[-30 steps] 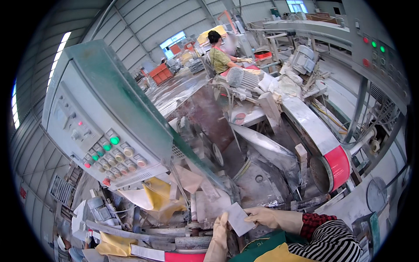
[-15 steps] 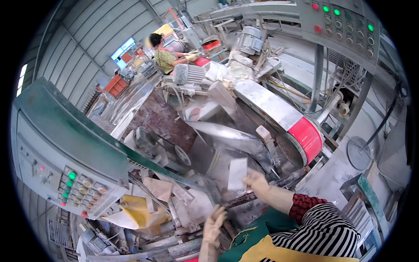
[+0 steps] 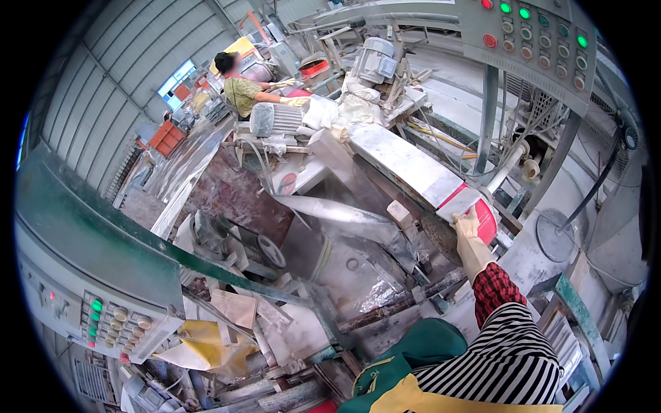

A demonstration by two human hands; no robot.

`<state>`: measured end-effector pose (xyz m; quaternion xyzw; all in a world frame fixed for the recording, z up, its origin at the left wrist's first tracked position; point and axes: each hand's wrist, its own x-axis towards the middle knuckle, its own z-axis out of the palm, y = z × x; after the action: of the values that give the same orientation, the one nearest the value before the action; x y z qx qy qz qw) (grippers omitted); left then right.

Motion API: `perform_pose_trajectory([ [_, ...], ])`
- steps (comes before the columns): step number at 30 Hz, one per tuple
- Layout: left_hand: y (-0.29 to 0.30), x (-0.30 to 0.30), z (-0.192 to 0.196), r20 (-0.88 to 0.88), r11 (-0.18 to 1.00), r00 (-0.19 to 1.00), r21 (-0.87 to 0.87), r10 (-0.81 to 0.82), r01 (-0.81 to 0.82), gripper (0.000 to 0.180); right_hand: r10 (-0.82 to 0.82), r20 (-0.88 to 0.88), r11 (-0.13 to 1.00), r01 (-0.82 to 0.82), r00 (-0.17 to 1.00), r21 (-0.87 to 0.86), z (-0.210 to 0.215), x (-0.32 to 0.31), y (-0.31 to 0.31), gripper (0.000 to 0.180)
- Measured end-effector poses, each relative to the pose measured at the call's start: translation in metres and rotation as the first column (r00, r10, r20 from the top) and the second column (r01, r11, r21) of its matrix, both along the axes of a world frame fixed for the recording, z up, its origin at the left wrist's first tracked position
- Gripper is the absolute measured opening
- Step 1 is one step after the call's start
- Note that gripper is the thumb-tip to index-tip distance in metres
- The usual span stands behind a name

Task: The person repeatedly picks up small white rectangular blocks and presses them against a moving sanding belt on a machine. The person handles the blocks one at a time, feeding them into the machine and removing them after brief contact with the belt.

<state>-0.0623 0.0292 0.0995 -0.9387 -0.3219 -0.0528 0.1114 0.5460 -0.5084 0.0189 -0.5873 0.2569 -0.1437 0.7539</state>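
Note:
My right hand (image 3: 472,242), in a pale glove, reaches out to the near end of a conveyor belt. Its fingers are closed on the near edge of a small white tile (image 3: 460,202), which lies over the red belt (image 3: 486,221). Beyond that tile, a row of white slabs (image 3: 406,160) covers the belt, close up against it. My left hand is out of the picture.
A green-and-grey control cabinet (image 3: 96,255) stands at left, and a button panel (image 3: 530,48) hangs at upper right. A grey metal guard (image 3: 337,206) and a wet chute (image 3: 358,275) lie left of the belt. Another person (image 3: 242,91) works farther along.
My right hand has carried the white tile rightward and away from me, from over the chute to the belt's end. My left hand has dropped out of view.

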Motion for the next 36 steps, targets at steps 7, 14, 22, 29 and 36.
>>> perform_pose_trajectory([
  [7,0.029,-0.005,-0.054,0.088,0.957,0.959,-0.128,0.271,-0.259,0.051,0.045,0.026,0.999,-0.045,0.999,-0.023,0.003,0.019,-0.005,0.071],
  [14,0.06,-0.027,-0.102,-0.011,0.947,0.947,0.015,0.32,-0.32,0.059,0.182,-0.639,0.855,-0.441,0.747,-0.272,0.023,0.018,-0.025,0.063],
  [22,0.031,-0.015,-0.091,0.055,0.957,0.973,0.175,0.224,-0.23,0.05,0.08,-0.13,0.991,-0.093,0.988,-0.092,-0.017,0.015,-0.01,0.061],
  [29,-0.017,0.047,-0.023,0.304,0.991,0.95,0.091,0.066,-0.098,0.037,0.553,-0.027,0.824,-0.551,0.833,-0.131,-0.025,-0.094,0.13,0.052],
  [36,0.029,0.035,0.009,0.311,0.997,0.948,-0.06,0.068,-0.052,0.044,0.968,-0.239,-0.086,-0.996,-0.079,-0.017,-0.011,-0.17,0.262,0.051],
])
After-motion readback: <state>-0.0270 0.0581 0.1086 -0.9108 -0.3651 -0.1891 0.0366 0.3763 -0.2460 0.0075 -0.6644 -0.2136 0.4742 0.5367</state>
